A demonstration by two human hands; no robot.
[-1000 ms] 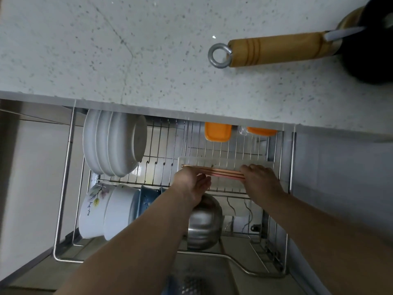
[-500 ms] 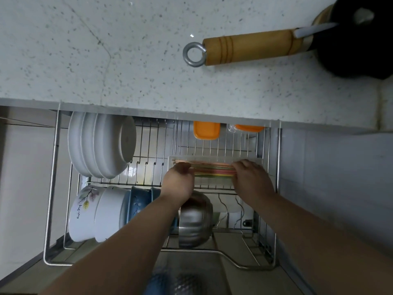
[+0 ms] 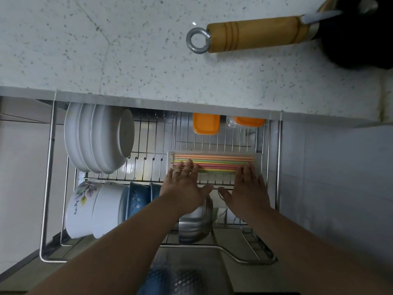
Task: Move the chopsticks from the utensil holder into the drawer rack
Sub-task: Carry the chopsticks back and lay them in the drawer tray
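Note:
Several coloured chopsticks point(image 3: 214, 163) in orange, green, pink and yellow lie side by side in a shallow clear tray point(image 3: 258, 162) on the wire drawer rack point(image 3: 50, 179). My left hand point(image 3: 185, 188) lies flat with fingers spread, its fingertips resting on the left ends of the chopsticks. My right hand point(image 3: 248, 188) is flat too, fingertips on their right ends. Neither hand grips anything. No utensil holder is in view.
White plates and a bowl point(image 3: 97, 137) stand in the rack's left side, with more bowls point(image 3: 95, 207) and a steel bowl point(image 3: 195, 224) nearer me. Two orange-lidded containers point(image 3: 206, 124) sit at the back. A pan with a wooden handle point(image 3: 255, 36) lies on the speckled countertop point(image 3: 106, 50).
Both hands have let go of the chopstick bundle and flattened out. The chopsticks now lie spread in the tray under my fingertips.

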